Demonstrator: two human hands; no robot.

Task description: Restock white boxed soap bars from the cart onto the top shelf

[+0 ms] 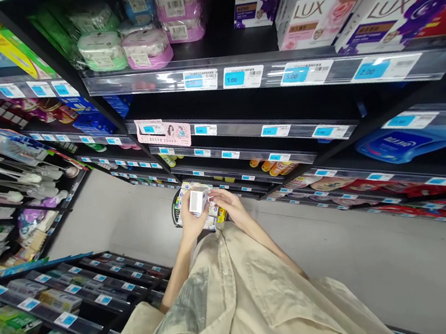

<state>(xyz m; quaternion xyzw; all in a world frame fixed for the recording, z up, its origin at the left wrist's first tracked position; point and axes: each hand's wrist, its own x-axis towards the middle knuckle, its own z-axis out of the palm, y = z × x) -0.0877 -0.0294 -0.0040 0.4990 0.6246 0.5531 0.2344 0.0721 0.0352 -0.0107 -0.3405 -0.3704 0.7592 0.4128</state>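
A small white box [198, 202] with a grey printed panel is held in front of my waist. My left hand [191, 221] is closed around its left side and underside. My right hand [229, 203] has its fingertips at the box's right edge, closed on it as far as I can see. Beneath both hands, a dark shopping basket [175, 213] holds several colourful packages, partly covered by my hands and the box. The printing on the box is too small to read.
Shelves with price tags [242, 77] stand ahead, carrying LUX soap packs [312, 19] and soap boxes in pastel cases [147, 47]. Blue bottles [408, 142] lie at right. Racks of brushes [16, 174] and toothpaste-like boxes [15, 323] flank the left. Grey floor [116, 204] runs between.
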